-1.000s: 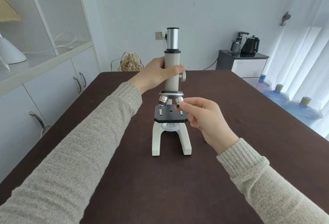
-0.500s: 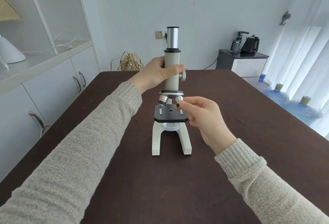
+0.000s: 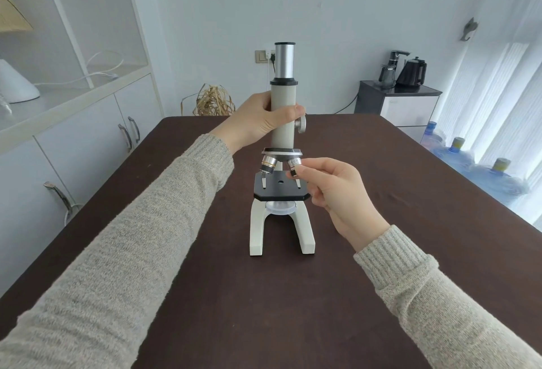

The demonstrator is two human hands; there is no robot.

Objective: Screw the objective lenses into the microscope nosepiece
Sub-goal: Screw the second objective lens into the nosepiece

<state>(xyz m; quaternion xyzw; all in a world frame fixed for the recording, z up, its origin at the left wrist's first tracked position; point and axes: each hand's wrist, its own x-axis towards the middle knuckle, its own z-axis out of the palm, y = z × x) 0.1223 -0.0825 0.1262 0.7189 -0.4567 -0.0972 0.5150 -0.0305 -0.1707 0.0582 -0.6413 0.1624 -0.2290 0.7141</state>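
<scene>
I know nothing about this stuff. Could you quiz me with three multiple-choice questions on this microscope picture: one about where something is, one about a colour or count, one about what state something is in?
1. Where does the left hand grip?
A. the microscope tube
B. the base
C. the stage

2. What colour is the stage?
A. white
B. black
C. red

3. What is the right hand doing?
A. resting flat on the table
B. hanging free
C. pinching an objective lens at the nosepiece

Answers:
1. A, since the hand wraps the pale microscope tube below the eyepiece.
2. B, as the flat plate under the lenses is black.
3. C, because its fingers close on the right objective lens under the nosepiece.
</scene>
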